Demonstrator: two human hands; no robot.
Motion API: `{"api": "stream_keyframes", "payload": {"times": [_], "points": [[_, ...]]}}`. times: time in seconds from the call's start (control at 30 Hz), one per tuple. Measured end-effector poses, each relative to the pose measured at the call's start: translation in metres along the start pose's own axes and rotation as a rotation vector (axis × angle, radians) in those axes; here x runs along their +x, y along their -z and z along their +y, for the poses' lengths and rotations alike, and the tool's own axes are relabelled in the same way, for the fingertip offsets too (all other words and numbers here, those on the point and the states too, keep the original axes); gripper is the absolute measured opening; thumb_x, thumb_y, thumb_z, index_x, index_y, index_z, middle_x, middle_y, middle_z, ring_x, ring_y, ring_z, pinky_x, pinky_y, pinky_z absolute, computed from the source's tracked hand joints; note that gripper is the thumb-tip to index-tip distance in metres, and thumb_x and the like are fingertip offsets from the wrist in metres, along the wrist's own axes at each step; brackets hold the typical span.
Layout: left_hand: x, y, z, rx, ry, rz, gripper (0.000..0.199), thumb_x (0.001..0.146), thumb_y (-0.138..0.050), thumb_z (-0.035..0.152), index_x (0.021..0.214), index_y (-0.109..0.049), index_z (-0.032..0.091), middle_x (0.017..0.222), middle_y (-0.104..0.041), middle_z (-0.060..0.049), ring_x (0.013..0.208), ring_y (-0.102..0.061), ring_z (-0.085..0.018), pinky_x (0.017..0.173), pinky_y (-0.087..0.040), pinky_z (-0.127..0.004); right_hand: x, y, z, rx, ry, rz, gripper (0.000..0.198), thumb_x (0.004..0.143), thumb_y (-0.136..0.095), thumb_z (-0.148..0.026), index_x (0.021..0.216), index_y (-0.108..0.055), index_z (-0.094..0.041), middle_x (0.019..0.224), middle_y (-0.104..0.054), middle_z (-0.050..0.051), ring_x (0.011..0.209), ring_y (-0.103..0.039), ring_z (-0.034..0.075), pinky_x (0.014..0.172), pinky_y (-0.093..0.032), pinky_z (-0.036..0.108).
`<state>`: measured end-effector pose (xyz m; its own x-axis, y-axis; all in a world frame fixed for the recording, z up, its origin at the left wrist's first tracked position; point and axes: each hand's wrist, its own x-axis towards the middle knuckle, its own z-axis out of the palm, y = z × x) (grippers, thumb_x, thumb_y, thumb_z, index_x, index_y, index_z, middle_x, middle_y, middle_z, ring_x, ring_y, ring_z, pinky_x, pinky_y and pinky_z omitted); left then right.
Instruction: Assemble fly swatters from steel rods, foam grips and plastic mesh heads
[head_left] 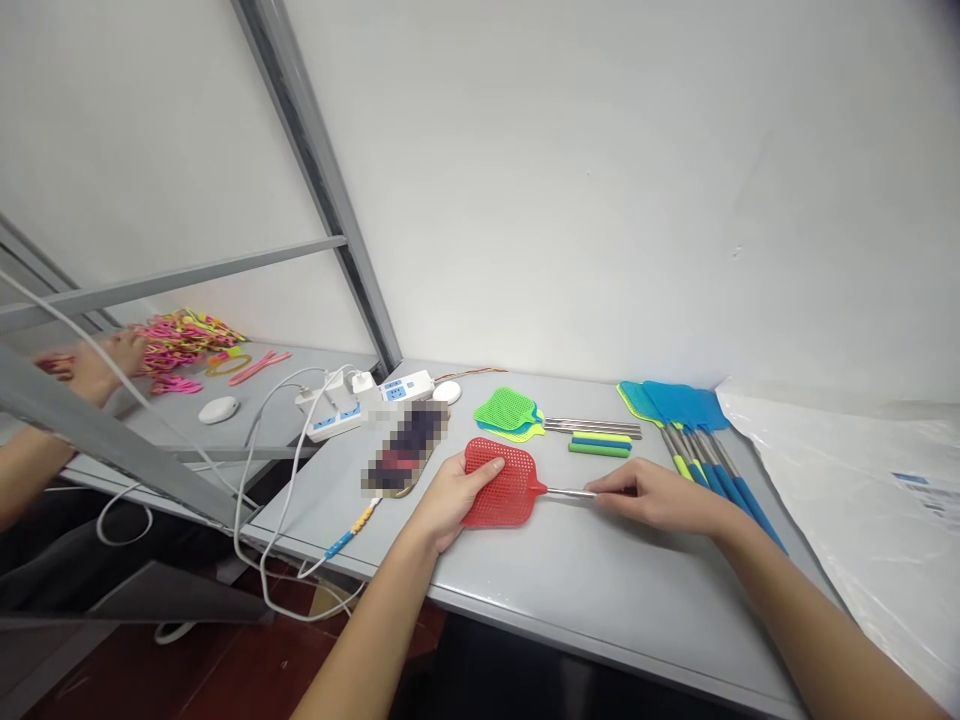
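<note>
Two bare forearms reach over the near edge of the grey surface to a red fly swatter head lying flat between the hands.

The left hand rests its fingers curled over the head's left edge, thumb on the mesh, seemingly to pin it in place, while the right hand has its fingers pinched shut on the thin metal rod at the head's neck, likely to line the rod up with the socket. The head is a red plastic grid with rounded corners. Behind it lie green and yellow heads, bare rods and foam grips; assembled blue swatters lie to the right. Another person's hand works at a far table.
</note>
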<state>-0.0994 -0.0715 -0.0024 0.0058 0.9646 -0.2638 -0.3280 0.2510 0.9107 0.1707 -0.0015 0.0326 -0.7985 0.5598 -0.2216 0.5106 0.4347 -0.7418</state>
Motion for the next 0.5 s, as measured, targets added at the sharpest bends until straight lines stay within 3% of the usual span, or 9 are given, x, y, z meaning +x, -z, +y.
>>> {"api": "stream_keyframes", "payload": {"times": [0.23, 0.5], "points": [[0.001, 0.002, 0.001, 0.007, 0.012, 0.007, 0.032, 0.076, -0.073, 0.037, 0.097, -0.068, 0.014, 0.102, -0.072, -0.013, 0.084, -0.07, -0.024, 0.076, -0.058, -0.039, -0.001, -0.001, -0.001, 0.01, 0.064, -0.005, 0.041, 0.091, -0.039, -0.046, 0.075, -0.063, -0.017, 0.062, -0.037, -0.003, 0.058, -0.026, 0.01, 0.052, -0.024, 0.025], [0.003, 0.003, -0.002, 0.019, 0.005, 0.02, 0.033, 0.077, -0.072, 0.039, 0.097, -0.068, 0.013, 0.097, -0.073, -0.014, 0.081, -0.07, -0.024, 0.074, -0.058, -0.038, 0.007, -0.012, 0.001, -0.153, 0.121, 0.16, 0.045, 0.091, -0.041, -0.049, 0.086, -0.072, -0.016, 0.07, -0.064, 0.004, 0.062, -0.048, 0.015, 0.06, -0.036, 0.027]]}}
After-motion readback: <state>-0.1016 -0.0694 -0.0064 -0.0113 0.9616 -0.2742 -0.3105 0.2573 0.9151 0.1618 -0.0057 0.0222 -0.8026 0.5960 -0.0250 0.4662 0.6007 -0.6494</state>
